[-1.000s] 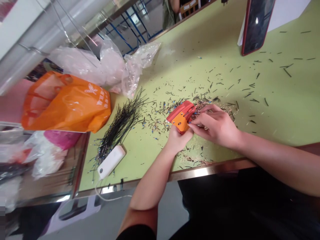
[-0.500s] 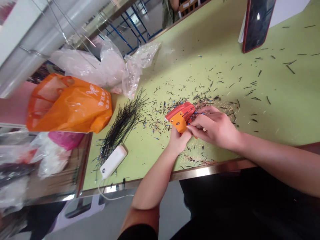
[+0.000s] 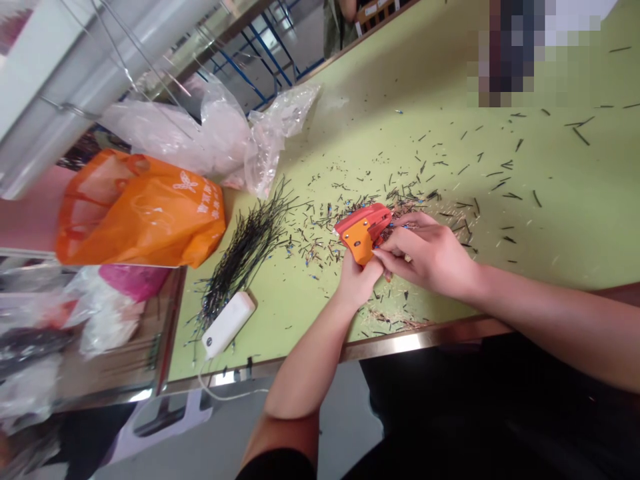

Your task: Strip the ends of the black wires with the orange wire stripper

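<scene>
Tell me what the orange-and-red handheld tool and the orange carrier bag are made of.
The orange-and-red handheld tool looks like moulded plastic with a smooth, slightly glossy finish, going by its rounded, seamless edges; any metal inside is hidden. The orange carrier bag looks like thin plastic film, shiny and partly see-through, going by its soft creases and crumpled folds.

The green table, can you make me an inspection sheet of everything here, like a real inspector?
Surface: green table, metal edge.
Job's things: orange-and-red hand tool, maybe a wire stripper; bundle of black wires, some blue tips.
Clutter: cut wire bits, tan fibres, orange plastic bag, clear plastic sheeting.
Hands: left hand grips the tool; right hand beside it, fingers pinched, holding something too small to tell.
Cables: thin white cable by a white block, perhaps a power bank.
Surroundings: a person beyond the table, blue metal rack.
</scene>
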Demonstrator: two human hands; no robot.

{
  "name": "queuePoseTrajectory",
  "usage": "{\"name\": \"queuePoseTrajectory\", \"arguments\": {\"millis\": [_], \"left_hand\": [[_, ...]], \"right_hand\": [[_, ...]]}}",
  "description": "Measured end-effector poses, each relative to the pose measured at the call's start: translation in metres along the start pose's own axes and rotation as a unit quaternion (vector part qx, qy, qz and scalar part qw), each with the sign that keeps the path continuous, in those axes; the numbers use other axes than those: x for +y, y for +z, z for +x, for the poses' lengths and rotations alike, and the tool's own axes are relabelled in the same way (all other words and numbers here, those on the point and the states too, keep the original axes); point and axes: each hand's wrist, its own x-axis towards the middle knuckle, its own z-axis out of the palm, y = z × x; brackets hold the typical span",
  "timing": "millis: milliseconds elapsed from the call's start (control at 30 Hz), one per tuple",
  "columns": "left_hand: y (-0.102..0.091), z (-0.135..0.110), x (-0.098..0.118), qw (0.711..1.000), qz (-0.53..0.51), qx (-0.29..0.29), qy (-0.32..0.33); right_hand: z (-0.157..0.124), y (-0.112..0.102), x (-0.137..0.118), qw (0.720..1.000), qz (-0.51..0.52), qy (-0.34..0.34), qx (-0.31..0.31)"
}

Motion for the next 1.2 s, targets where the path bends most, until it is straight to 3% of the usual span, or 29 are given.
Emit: {"name": "queuePoseTrajectory", "arguments": {"millis": [433,600,800,1000,1200], "left_hand": [[0.003,0.001,-0.005,0.999,-0.03,-0.011,-0.029],[0.005,0.003,-0.008,0.992,-0.107,-0.045,-0.051],[0.001,0.006,0.001,0.973,-0.189,-0.069,-0.116],[0.0,0.008,0.004,0.965,-0.213,-0.104,-0.109],[-0.002,0.009,0.002,0.966,-0.201,-0.119,-0.109]], "right_hand": [[0.001,0.001,0.0,1.0,-0.004,0.002,0.009],[-0.001,0.004,0.003,1.0,0.008,0.025,-0.012],[-0.001,0.003,0.006,1.0,0.008,0.004,0.015],[0.0,0.0,0.01,0.999,-0.001,-0.007,0.042],[0.001,-0.002,0.012,1.0,0.001,0.016,0.021]]}}
